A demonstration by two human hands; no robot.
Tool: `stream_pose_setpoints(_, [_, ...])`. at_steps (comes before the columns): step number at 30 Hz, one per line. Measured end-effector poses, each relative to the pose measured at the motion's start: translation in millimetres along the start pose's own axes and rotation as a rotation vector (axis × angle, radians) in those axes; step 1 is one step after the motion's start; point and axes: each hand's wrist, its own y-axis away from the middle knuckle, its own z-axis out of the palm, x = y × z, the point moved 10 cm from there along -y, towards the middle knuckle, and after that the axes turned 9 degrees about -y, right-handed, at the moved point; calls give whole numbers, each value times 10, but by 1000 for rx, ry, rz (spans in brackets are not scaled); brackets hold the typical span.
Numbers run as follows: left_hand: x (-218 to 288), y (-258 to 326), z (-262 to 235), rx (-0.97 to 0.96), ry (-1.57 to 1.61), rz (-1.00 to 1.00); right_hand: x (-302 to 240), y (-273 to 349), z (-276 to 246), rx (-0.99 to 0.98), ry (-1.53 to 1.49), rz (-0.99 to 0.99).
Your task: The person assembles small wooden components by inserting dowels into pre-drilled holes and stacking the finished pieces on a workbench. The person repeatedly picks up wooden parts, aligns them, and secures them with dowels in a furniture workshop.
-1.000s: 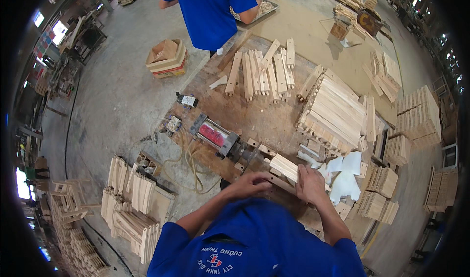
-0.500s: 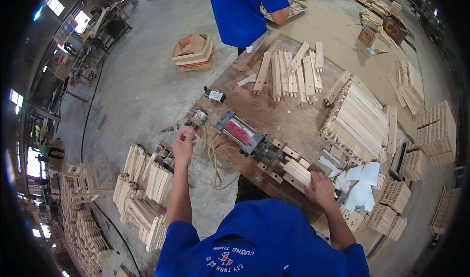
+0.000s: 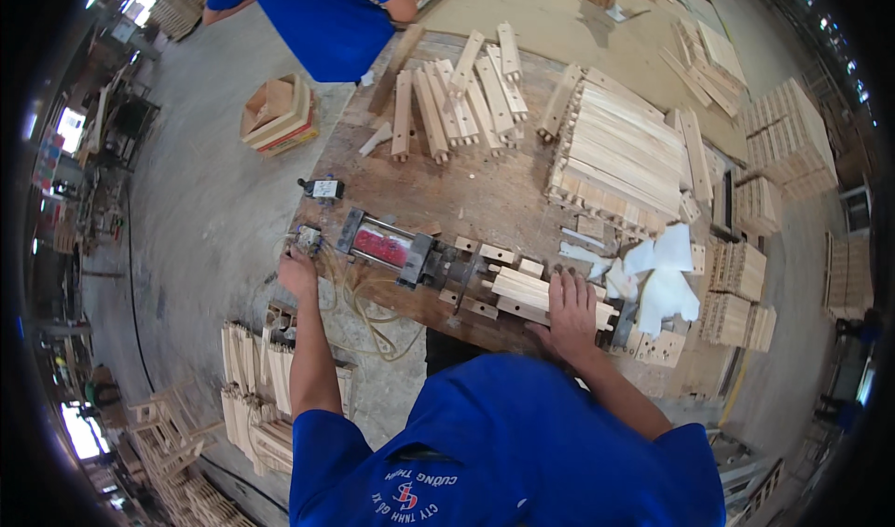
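Observation:
My left hand [image 3: 296, 271] is at a small air valve [image 3: 309, 238] on the table's left edge, its fingers closed at the valve and partly hidden. Over some pale wooden slats [image 3: 522, 289] lies my right hand [image 3: 571, 314], fingers across the top and thumb along the near side. These slats sit among small drilled wooden blocks [image 3: 480, 308], in line with an air cylinder [image 3: 382, 247] that has a red label. Thin yellowish hoses [image 3: 368, 327] hang in loops below the valve.
A second valve [image 3: 322, 189] lies farther back. Loose drilled slats [image 3: 457, 98] and a big slat stack [image 3: 620, 145] cover the table's far side. White foam scraps [image 3: 662, 271] lie right of my hand. A co-worker in a blue shirt [image 3: 317, 14] stands beyond the table.
My left hand has come down from the air onto the valve. The right hand has moved from the slats' end to lie over their top. The view has shifted to the right.

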Motion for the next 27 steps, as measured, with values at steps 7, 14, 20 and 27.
stream_pose_setpoints(7, [92,18,-50,-2,-26,141,53,46,44,-35,25,2])
stream_pose_setpoints(14, [-5,-6,-7,7,71,119,67,51,22,-39,26,-2])
stream_pose_setpoints(20, [104,-9,-120,12,32,199,132,52,83,-51,-12,17])
stream_pose_setpoints(27, [130,180,-126,-102,485,-143,242,77,86,-53,-17,42])
